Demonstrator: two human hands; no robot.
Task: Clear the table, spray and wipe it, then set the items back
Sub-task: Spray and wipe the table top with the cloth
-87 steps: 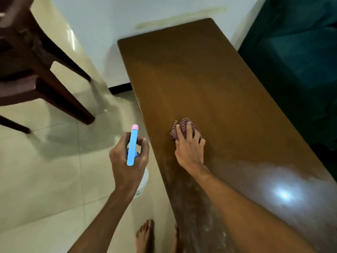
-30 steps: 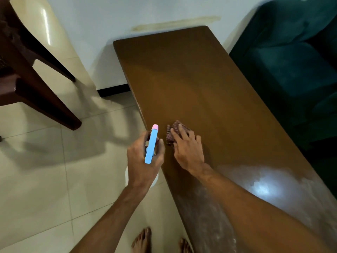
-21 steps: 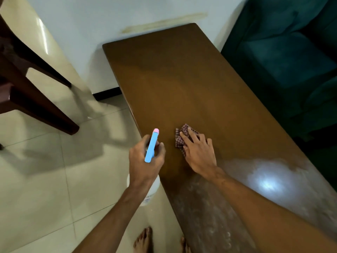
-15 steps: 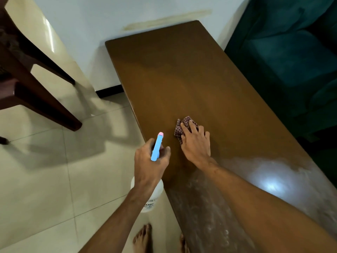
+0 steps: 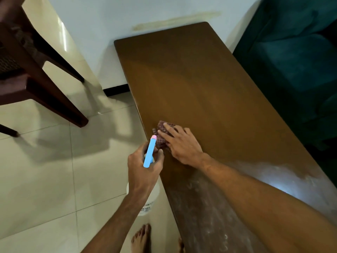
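A long brown wooden table [image 5: 200, 84] runs from the far wall toward me; its near end carries a whitish film. My right hand [image 5: 180, 143] lies flat, fingers spread, pressing a red checked cloth [image 5: 162, 132] onto the table near its left edge. My left hand [image 5: 144, 167] hangs beside that edge over the floor and grips a spray bottle [image 5: 149, 151] with a blue head and pink tip. The bottle's white body shows below the wrist.
A dark wooden chair [image 5: 27, 73] stands on the tiled floor at the left. A dark green sofa [image 5: 295, 61] runs along the table's right side. A white wall closes the far end. My bare feet [image 5: 141, 238] stand by the table's near left edge.
My right hand has rubbed the cloth back and forth and now sits closer to the table's left edge. My left hand with the bottle has drifted toward the table.
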